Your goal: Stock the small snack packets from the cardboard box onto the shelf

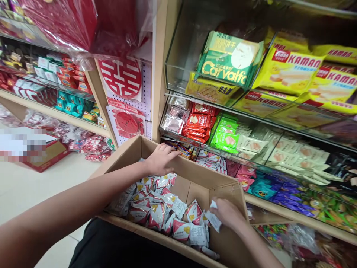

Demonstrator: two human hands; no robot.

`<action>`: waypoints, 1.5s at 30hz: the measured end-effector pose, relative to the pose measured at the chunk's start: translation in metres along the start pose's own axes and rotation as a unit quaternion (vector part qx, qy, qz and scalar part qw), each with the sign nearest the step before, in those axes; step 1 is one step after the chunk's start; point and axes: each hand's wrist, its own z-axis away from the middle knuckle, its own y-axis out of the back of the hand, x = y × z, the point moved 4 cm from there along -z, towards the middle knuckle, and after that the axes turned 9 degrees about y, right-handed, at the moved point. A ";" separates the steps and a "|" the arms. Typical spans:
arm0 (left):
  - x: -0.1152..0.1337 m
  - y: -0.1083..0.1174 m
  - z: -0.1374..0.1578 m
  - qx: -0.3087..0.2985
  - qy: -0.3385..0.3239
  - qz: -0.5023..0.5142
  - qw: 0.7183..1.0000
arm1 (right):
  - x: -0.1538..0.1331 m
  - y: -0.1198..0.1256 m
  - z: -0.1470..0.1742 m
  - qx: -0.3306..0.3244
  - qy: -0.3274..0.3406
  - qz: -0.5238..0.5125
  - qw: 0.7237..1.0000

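Observation:
An open cardboard box [192,171] sits against my lap, tilted in view, with many small white, red and yellow snack packets [158,214] heaped in its left and near part. My left hand [161,159] is over the far wall of the box, fingers stretched out at the rim, with nothing seen in it. Inside the box's right end, my right hand [227,213] pinches a small white snack packet [214,217], its back side showing. My right hand is slightly blurred.
Shelves with clear bins [200,139] of wrapped snacks stand just beyond the box. Yellow wafer packs [290,69] and a green biscuit pack [228,59] fill the upper bin. Red paper decorations [121,78] hang by a post. A red carton [47,152] lies on the floor.

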 end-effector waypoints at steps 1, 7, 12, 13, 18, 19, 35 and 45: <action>0.007 0.003 -0.001 0.006 0.004 0.060 0.998 | -0.005 0.014 0.004 0.051 0.031 -0.074 0.995; 0.071 -0.017 0.002 -0.089 0.183 0.460 0.864 | -0.057 0.042 0.010 0.271 0.126 -0.551 0.779; 0.075 -0.035 0.006 0.047 0.309 0.517 0.797 | -0.079 0.029 -0.002 0.353 0.026 -0.529 0.771; 0.072 -0.039 0.006 0.058 0.320 0.520 0.790 | -0.079 0.029 -0.002 0.365 0.009 -0.509 0.779; 0.067 -0.049 0.008 0.051 0.341 0.534 0.772 | -0.079 0.037 0.004 0.407 -0.046 -0.418 0.811; 0.068 -0.048 0.009 0.054 0.342 0.533 0.772 | -0.079 0.037 0.005 0.408 -0.062 -0.425 0.806; 0.074 -0.040 0.001 0.080 0.310 0.599 0.734 | -0.090 0.046 0.013 0.450 -0.074 -0.360 0.814; 0.087 -0.028 0.020 -0.385 0.312 0.745 0.446 | -0.092 0.067 0.043 0.551 0.335 -0.057 0.762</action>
